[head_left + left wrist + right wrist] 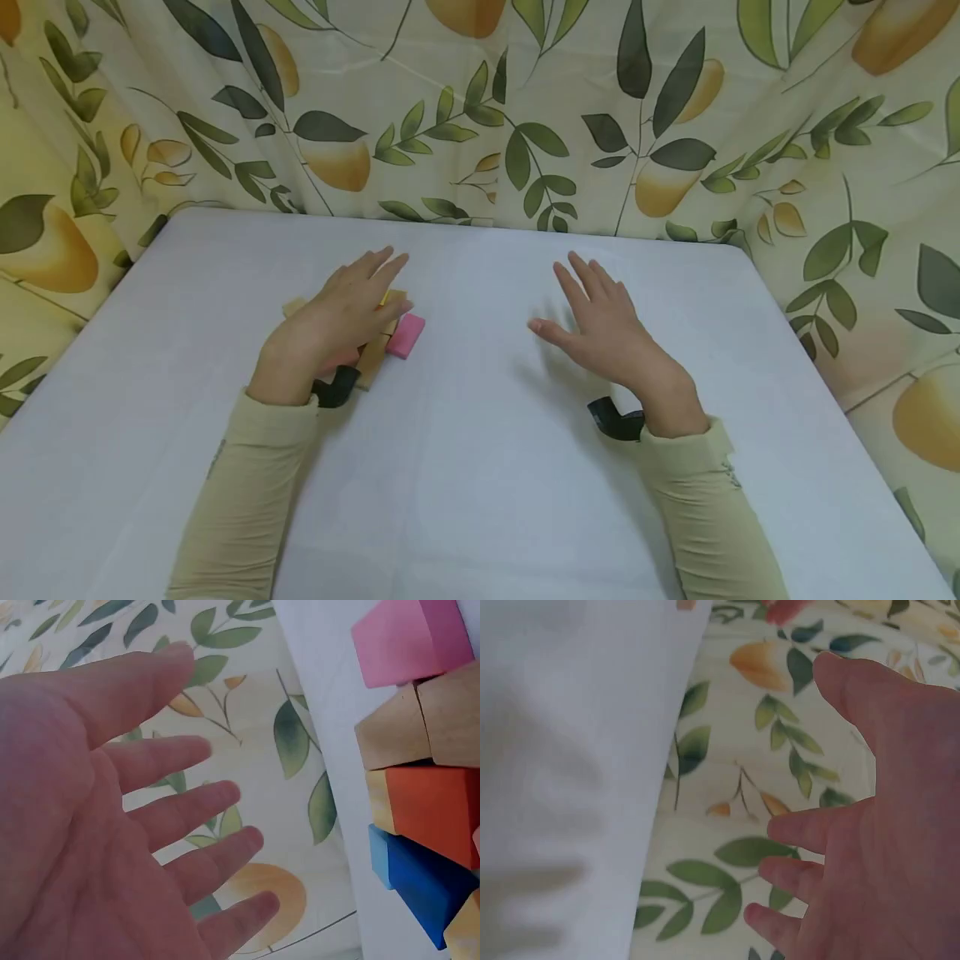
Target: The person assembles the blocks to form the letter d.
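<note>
My left hand point(330, 317) is held over a cluster of coloured toy blocks on the left half of the table, its fingers straight and spread, gripping nothing. A pink block point(406, 336) and a plain wooden block point(372, 360) peek out beside it; much of the cluster is hidden beneath the palm. In the left wrist view, an orange block point(435, 814) and a dark blue block point(429, 881) lie packed close together with other blocks. To the right, my right hand point(606, 333) hovers above the bare cloth with fingers extended and thumb apart, holding nothing.
A white cloth covers the table point(465, 467). Beyond its far edge hangs a curtain point(450, 108) printed with leaves and fruit, which also runs along both sides. Black straps or mounts point(617, 419) sit at the wrists.
</note>
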Tool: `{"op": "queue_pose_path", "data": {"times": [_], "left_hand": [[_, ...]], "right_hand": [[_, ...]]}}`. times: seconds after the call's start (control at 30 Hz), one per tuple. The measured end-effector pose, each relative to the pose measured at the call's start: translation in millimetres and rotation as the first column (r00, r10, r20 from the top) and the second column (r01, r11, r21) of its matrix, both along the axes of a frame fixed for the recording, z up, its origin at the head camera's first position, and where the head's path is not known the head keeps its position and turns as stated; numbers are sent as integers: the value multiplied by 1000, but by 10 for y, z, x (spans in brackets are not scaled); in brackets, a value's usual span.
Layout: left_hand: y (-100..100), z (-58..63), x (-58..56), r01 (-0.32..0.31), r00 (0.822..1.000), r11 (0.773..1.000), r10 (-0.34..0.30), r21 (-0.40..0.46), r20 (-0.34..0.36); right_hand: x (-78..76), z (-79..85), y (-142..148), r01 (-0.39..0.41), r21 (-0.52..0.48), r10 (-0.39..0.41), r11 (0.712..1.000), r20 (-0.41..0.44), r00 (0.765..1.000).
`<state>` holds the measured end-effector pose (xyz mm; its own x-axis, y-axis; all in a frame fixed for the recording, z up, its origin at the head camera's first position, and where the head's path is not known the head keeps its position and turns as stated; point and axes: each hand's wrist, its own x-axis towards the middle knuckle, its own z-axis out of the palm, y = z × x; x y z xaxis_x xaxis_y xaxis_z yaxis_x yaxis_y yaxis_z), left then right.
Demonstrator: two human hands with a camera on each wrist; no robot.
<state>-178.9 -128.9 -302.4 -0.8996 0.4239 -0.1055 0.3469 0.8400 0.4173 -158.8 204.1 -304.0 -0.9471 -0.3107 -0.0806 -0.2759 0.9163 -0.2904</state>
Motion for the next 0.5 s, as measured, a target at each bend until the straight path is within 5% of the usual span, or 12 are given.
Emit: {"op": "queue_pose_path", "data": {"times": [0.5], "left_hand": [[-123,-142,-45,53,996,998,-50,-35,79]], "right_hand": [[117,-175,-450,-233,-108,236,966,14,972]]}}
